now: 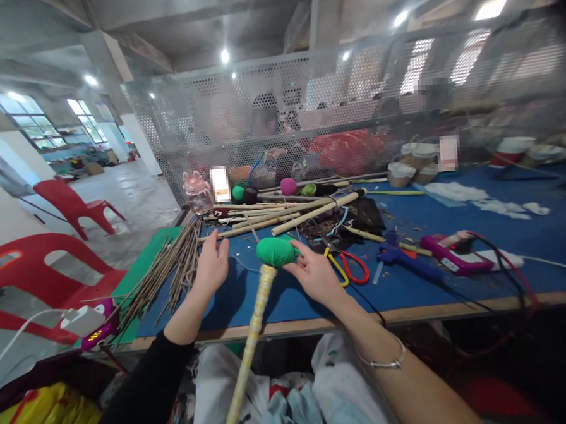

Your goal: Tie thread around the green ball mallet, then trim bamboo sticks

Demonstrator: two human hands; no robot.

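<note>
A mallet-like stick [254, 332] wrapped in pale yellow stands between my arms, its lower end near my lap. Its padded green head [272, 252] lies crosswise on top, above the blue table. My right hand [313, 272] pinches the right end of that head between thumb and fingers. To the left, my left hand [212, 264] is raised with thumb and fingers apart, holding nothing and not touching the head. Just right of my right hand lie scissors [355, 268] with one red and one yellow handle.
Thin brown sticks [170, 272] are piled at the left, thicker pale rods [306, 216] behind. A blue glue gun [406, 259] and a purple power strip [456, 260] with cables lie right. A perforated metal screen [202, 108] borders the table's back; red chairs [25, 270] stand left.
</note>
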